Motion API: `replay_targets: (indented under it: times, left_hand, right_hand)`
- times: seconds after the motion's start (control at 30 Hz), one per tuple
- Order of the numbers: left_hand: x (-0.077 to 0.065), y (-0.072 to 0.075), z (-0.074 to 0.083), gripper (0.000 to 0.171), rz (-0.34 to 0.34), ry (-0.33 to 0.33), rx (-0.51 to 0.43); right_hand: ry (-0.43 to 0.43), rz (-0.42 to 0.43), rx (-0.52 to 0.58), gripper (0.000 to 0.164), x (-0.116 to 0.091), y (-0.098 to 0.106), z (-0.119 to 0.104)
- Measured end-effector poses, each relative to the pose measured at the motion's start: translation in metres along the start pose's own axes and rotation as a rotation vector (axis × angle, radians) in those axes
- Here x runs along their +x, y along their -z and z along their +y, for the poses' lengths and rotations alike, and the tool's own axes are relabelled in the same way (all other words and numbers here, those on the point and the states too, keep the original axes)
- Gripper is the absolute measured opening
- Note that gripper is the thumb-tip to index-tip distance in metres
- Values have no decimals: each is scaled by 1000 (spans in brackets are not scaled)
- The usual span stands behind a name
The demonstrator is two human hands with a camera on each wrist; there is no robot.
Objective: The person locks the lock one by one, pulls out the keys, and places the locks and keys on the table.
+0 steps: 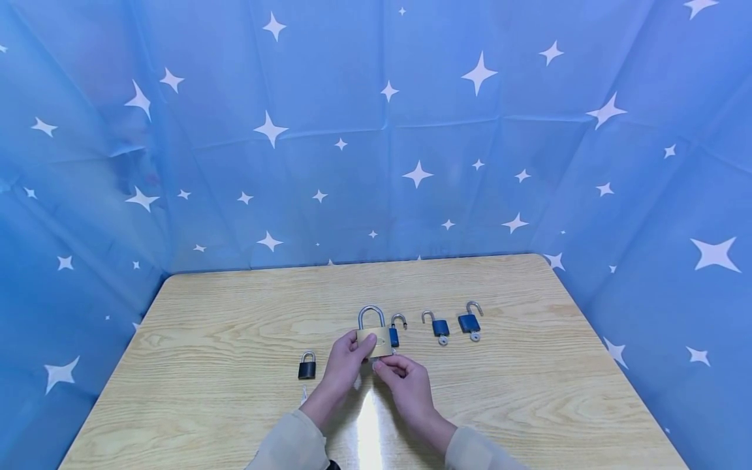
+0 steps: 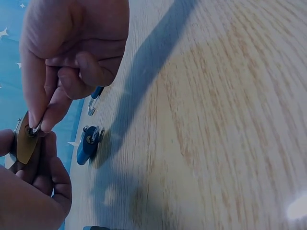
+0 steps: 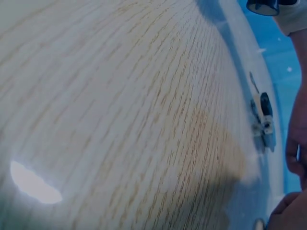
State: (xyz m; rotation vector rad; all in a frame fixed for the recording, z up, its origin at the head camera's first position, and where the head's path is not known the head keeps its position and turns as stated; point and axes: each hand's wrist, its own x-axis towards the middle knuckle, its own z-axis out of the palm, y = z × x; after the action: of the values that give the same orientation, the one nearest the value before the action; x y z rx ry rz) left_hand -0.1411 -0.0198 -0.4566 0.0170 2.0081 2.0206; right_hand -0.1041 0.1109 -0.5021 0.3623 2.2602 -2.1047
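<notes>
A large brass padlock (image 1: 380,342) is held upright in my left hand (image 1: 345,362), the thumb across its front face. Both ends of its steel shackle (image 1: 371,308) meet the body. With thumb and index finger, my right hand (image 1: 407,386) pinches a small key (image 2: 35,130) at the keyhole in the padlock's underside, as the left wrist view shows. How deep the key sits is hidden by the fingertips. Behind the brass padlock stands a blue padlock (image 1: 394,337) with its shackle raised, partly covered.
Two more blue padlocks, one (image 1: 440,328) nearer and one (image 1: 469,323) farther right, lie with raised shackles and keys in them. A black padlock (image 1: 307,370) with its shackle down lies left of my hands, a key (image 1: 303,395) below it. Blue star-patterned cloth surrounds the wooden table (image 1: 529,391).
</notes>
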Motion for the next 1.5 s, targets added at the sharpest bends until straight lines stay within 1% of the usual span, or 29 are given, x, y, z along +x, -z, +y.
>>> replay_targets:
  times: [0.23, 0.4, 0.43, 0.53, 0.63, 0.67, 0.77, 0.87, 1.07, 1.27, 1.4, 1.5]
  left_hand:
    - [0, -2, 0, 33, 26, 10, 12]
    - [1, -3, -1, 32, 44, 15, 16]
    - [2, -3, -3, 32, 47, 15, 13]
    - [10, -2, -17, 36, 63, 7, 12]
    - [17, -2, -29, 40, 81, 1, 21]
    - [18, -2, -31, 41, 86, 0, 26]
    - [18, -2, -31, 42, 93, 8, 24]
    - [18, -2, -31, 41, 94, 10, 19]
    - [19, 0, -34, 38, 99, 16, 21]
    - [22, 2, -33, 39, 125, 12, 38]
    - [21, 2, -32, 38, 118, 8, 29]
    - [21, 3, -31, 39, 114, 20, 22]
  right_hand:
    - [-9, 26, 3, 22, 0, -1, 1]
    - [-21, 15, 8, 19, 1, 0, 1]
    - [-24, 9, 6, 17, 1, 1, -1]
    - [-21, -7, 4, 15, 1, 1, -4]
    - [-14, -25, -15, 15, -6, 1, -22]
    - [-12, -29, -13, 15, -7, 1, -22]
    - [-7, -43, -20, 16, -7, 2, -24]
    - [-7, -56, -20, 16, 0, 2, -10]
    - [-10, -105, 1, 16, -2, 1, -7]
    - [-7, -186, -55, 15, -5, 3, -5]
    - [7, -223, -70, 16, -6, 5, -5]
    - [20, -242, -90, 16, -6, 7, -6]
